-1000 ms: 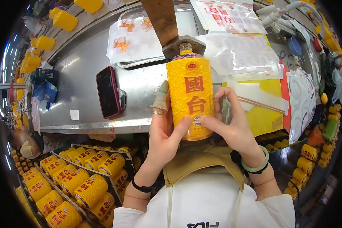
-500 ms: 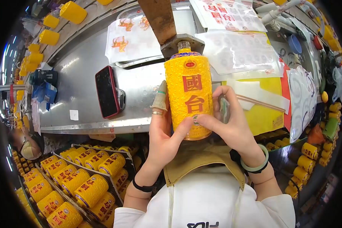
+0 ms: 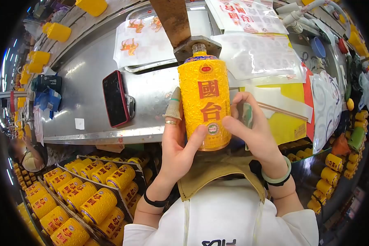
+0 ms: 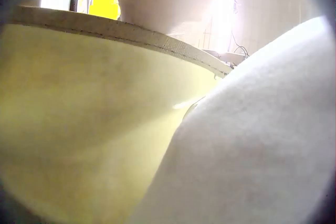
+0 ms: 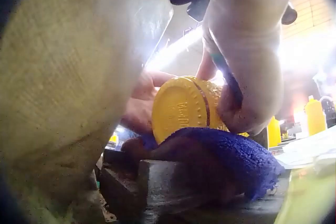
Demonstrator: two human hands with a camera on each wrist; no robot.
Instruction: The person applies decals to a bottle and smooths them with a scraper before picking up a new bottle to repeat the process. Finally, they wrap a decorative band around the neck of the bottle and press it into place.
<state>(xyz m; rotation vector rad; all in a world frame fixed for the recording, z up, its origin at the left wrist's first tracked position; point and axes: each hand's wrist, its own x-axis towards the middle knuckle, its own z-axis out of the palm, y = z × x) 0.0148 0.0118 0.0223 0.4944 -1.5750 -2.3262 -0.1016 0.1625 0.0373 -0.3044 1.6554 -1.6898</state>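
Note:
A yellow embossed bottle (image 3: 203,98) with red characters and a round seal (image 3: 212,128) lies with its neck toward the hexagonal metal plate (image 3: 198,51). My left hand (image 3: 177,145) grips its left side, thumb on the front near the seal. A grey finger cot (image 3: 173,107) with a green band covers one left finger. My right hand (image 3: 256,129) is at the bottle's right edge, thumb tip beside the seal, fingers curled; a green-and-white piece (image 3: 247,115) shows inside them. In the right wrist view the bottle's yellow base (image 5: 178,109) sits close over a blue cloth (image 5: 226,153).
A red-cased phone (image 3: 115,98) lies on the metal table (image 3: 90,82). Printed decal sheets (image 3: 250,18) and thin brown sticks (image 3: 285,111) are at the right. Crates of similar bottles (image 3: 94,205) stand below left. Apron and sleeve fill the left wrist view.
My right thumb has slid right, off the round seal to the bottle's edge, so the seal shows whole. The left hand has kept its hold. Yellow bottles at the far left have shifted.

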